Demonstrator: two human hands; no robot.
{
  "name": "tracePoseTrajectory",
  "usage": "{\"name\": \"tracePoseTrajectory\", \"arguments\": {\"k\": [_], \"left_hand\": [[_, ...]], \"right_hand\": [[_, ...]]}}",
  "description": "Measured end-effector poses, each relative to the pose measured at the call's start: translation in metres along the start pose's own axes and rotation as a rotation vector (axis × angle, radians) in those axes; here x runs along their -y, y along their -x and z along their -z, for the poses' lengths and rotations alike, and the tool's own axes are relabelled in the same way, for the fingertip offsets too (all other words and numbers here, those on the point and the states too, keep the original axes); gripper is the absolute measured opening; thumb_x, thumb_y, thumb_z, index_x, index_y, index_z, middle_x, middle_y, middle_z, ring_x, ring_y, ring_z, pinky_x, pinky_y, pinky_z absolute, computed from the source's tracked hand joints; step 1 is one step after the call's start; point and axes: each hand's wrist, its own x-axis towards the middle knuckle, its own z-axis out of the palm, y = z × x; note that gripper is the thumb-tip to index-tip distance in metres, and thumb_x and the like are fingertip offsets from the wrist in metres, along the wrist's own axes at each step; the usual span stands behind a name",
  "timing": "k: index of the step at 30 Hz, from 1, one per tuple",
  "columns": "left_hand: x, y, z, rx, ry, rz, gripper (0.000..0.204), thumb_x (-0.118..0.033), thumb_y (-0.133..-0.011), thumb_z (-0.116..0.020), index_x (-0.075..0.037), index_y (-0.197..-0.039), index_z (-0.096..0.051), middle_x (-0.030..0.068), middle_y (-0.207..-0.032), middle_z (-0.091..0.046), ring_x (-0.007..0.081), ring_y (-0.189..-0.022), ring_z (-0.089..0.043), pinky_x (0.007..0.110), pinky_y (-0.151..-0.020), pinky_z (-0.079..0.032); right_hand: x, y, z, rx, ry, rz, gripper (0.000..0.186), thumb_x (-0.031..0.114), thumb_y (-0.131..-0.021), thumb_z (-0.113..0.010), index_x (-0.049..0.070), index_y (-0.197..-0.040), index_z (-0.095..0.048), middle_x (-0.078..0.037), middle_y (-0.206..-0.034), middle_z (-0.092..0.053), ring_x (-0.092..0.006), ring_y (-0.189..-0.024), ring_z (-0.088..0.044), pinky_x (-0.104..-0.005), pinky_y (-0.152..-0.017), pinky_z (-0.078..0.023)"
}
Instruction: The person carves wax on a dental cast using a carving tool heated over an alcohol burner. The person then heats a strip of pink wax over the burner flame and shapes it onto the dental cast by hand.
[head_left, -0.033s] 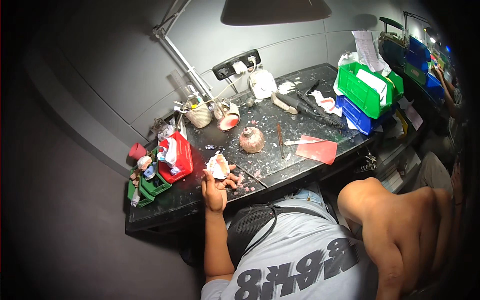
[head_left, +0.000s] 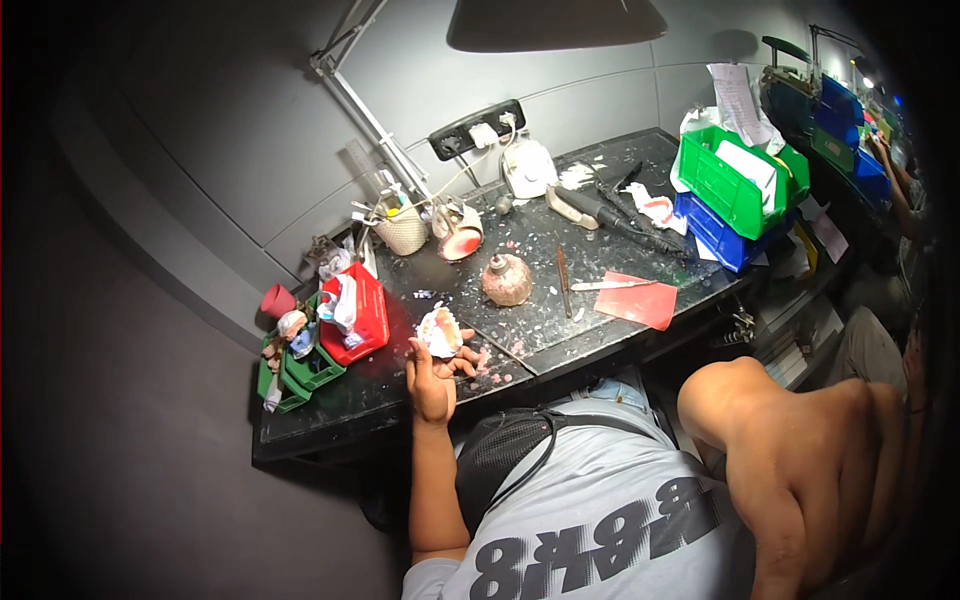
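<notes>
My left hand (head_left: 434, 388) is raised at the table's front edge, its fingers and thumb around a white dental cast (head_left: 440, 333) with pink gum-coloured material on it. Large and close at the right is my right hand (head_left: 800, 440), bent, its back toward me; its fingertips are hidden, and nothing held shows. Beyond the cast stands a round, pink-smeared burner-like bottle (head_left: 507, 281). To its right lie a thin brown-handled tool (head_left: 563, 280), a pink wax sheet (head_left: 640, 303) and a pale-handled knife (head_left: 600, 286) overlapping the sheet.
A red bin (head_left: 368, 315) and green bins (head_left: 318, 368) stand left. A tool cup (head_left: 402, 232) is behind them. At the right, a green bin (head_left: 735, 185) sits on a blue one (head_left: 715, 235). A lamp shade (head_left: 555, 25) hangs above. Another person's arm (head_left: 897, 190) shows far right.
</notes>
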Motion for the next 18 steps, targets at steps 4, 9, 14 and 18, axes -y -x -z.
{"name": "tracePoseTrajectory", "arguments": {"k": [4, 9, 14, 18], "left_hand": [[0.0, 0.001, 0.003, -0.015, 0.005, 0.008, 0.066, -0.053, -0.104, -0.027, 0.003, -0.134, -0.046, 0.0262, -0.109, -0.064, 0.023, -0.076, -0.066, 0.029, -0.059, -0.053], [-0.002, 0.001, 0.007, -0.02, 0.014, -0.008, 0.066, -0.052, -0.104, -0.027, 0.003, -0.133, -0.047, 0.0258, -0.109, -0.064, 0.0227, -0.075, -0.066, 0.029, -0.059, -0.053], [0.0, -0.001, 0.007, -0.001, 0.031, -0.012, 0.065, -0.051, -0.105, -0.027, 0.004, -0.129, -0.05, 0.025, -0.107, -0.065, 0.0226, -0.075, -0.066, 0.029, -0.059, -0.053], [0.002, 0.001, 0.008, -0.009, 0.034, -0.006, 0.065, -0.051, -0.105, -0.027, 0.005, -0.127, -0.051, 0.0249, -0.107, -0.065, 0.0224, -0.075, -0.066, 0.029, -0.059, -0.053]], "right_hand": [[-0.024, 0.002, -0.039, -0.387, 0.137, 0.011, 0.028, -0.014, -0.08, -0.048, 0.0, -0.055, -0.049, -0.008, -0.057, -0.042, -0.0223, -0.057, -0.051, -0.0447, -0.064, -0.051], [-0.03, -0.012, -0.024, -0.279, 0.131, -0.03, 0.029, -0.014, -0.081, -0.048, 0.0, -0.055, -0.049, -0.008, -0.057, -0.042, -0.0217, -0.057, -0.05, -0.0459, -0.066, -0.05], [-0.031, -0.016, -0.018, -0.218, 0.142, -0.039, 0.031, -0.01, -0.084, -0.048, 0.002, -0.055, -0.049, -0.009, -0.058, -0.042, -0.0214, -0.057, -0.049, -0.0482, -0.068, -0.05], [-0.035, -0.012, -0.036, -0.289, 0.241, -0.024, 0.033, -0.007, -0.087, -0.047, 0.003, -0.055, -0.05, -0.009, -0.058, -0.042, -0.0211, -0.058, -0.049, -0.0502, -0.069, -0.049]]}}
